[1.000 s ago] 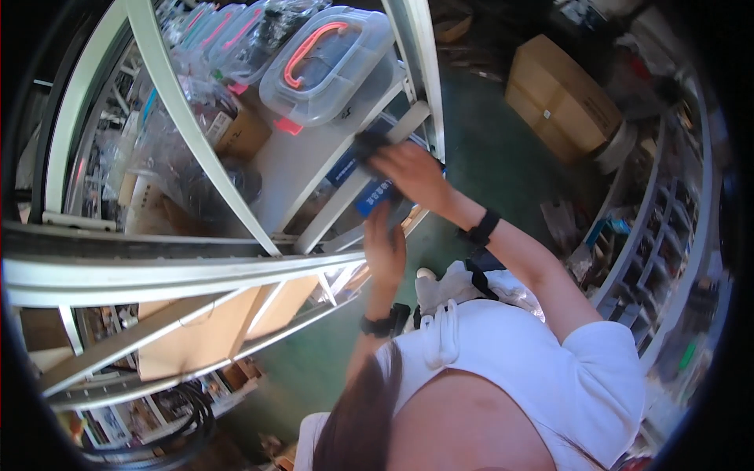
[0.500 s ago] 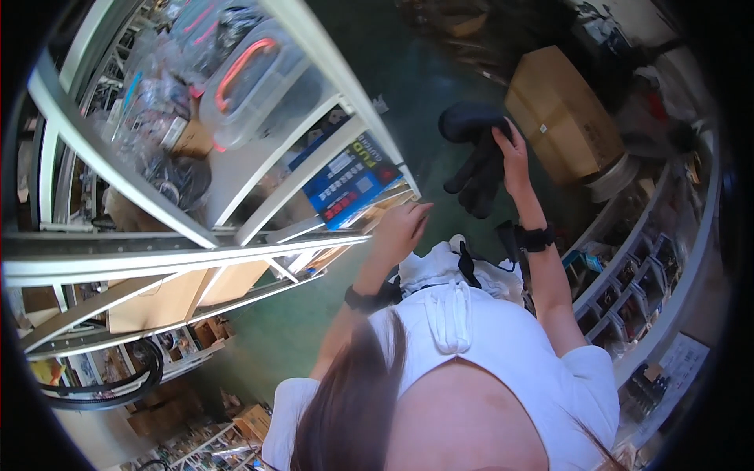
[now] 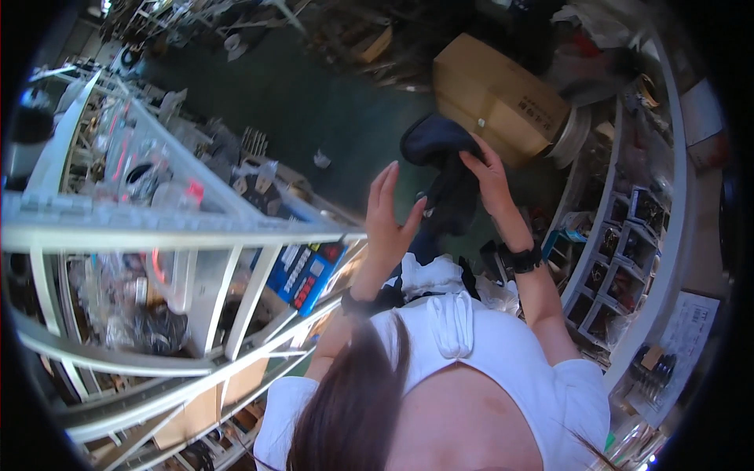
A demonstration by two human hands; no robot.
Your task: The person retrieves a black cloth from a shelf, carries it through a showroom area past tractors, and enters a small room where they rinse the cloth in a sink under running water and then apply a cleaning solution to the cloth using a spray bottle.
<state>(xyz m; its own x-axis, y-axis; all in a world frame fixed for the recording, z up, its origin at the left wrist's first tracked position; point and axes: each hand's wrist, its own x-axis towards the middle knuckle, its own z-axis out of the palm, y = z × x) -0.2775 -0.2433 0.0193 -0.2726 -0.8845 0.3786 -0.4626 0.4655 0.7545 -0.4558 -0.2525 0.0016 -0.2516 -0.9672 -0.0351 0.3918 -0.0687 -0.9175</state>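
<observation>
My right hand (image 3: 490, 174) grips a black padded piece (image 3: 437, 141) by its right side, thumb across its front. The piece has a broad rounded end at the top and longer dark parts hanging below; its exact kind cannot be made out. To the left of it, my left hand (image 3: 390, 213) is raised with fingers stretched and thumb apart, holding nothing. The left fingers come close to the hanging dark parts; whether they touch is unclear. Both wrists wear black bands.
A white metal shelf rack (image 3: 196, 235) stands close on my left, holding bagged goods and a blue box (image 3: 302, 275). Ahead to the right is a large cardboard carton (image 3: 495, 98). Shelves with small clear bins (image 3: 620, 259) run along my right. Green floor (image 3: 314, 110) lies ahead.
My left hand has moved up and forward, its fingers spreading toward the black piece. My right hand has brought the piece slightly left. The view has turned, showing more floor ahead.
</observation>
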